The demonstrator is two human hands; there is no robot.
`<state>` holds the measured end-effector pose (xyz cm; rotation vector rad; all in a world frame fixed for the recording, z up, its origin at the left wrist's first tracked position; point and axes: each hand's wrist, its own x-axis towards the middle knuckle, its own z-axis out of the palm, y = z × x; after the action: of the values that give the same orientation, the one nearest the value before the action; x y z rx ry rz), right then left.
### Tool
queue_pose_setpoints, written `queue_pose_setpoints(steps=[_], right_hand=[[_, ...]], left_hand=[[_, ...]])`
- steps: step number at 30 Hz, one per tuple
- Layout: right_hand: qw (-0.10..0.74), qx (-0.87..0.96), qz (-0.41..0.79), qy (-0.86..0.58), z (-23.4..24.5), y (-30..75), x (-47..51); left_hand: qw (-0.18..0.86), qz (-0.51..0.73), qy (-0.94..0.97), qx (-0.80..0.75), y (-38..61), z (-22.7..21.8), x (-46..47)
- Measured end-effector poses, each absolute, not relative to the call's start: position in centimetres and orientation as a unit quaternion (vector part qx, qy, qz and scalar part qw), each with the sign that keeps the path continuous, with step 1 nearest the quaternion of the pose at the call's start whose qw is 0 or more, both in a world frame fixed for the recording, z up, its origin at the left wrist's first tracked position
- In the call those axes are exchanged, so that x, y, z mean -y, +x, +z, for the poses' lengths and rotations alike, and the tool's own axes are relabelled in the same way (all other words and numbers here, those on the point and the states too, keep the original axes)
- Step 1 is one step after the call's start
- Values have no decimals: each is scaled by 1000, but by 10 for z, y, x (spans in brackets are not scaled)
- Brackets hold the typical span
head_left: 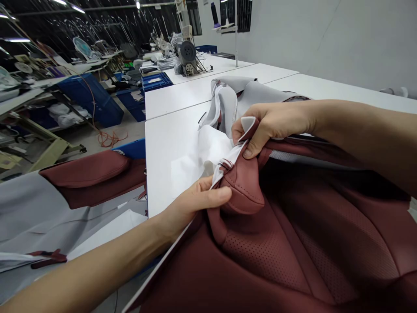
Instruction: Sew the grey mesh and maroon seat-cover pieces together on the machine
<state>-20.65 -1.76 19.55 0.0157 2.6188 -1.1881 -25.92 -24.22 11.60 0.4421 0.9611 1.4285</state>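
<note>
A dark red leather seat cover (260, 252) with perforated panels and a grey-white backing spreads over the near side of the white table. My left hand (205, 198) pinches its stitched edge, thumb on the red face and fingers behind. Just above and to the right, my right hand (265, 126) grips the same edge between thumb and fingers, beside a small upturned flap (249, 126). Between the hands the seam shows dark loose threads on a white strip. The cover's grey underside (224, 104) lies bunched on the table behind them.
The white table (172, 152) runs back toward a sewing machine (189, 56). To the left, more red and grey covers (87, 174) lie over a blue bin. Blue crates (156, 81) stand beyond, and an orange hose (109, 138) lies coiled on the floor.
</note>
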Motion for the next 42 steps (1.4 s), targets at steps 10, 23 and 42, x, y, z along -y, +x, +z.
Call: queue_pose_setpoints(steps=[10, 23, 42], right_hand=[[138, -910, -392, 10, 196, -199, 21], [126, -882, -452, 39, 188, -198, 19], [114, -882, -456, 38, 186, -201, 16]], left_hand=[[620, 618, 226, -427, -257, 107, 241], [622, 564, 259, -476, -263, 108, 243], [656, 569, 239, -435, -267, 108, 240]])
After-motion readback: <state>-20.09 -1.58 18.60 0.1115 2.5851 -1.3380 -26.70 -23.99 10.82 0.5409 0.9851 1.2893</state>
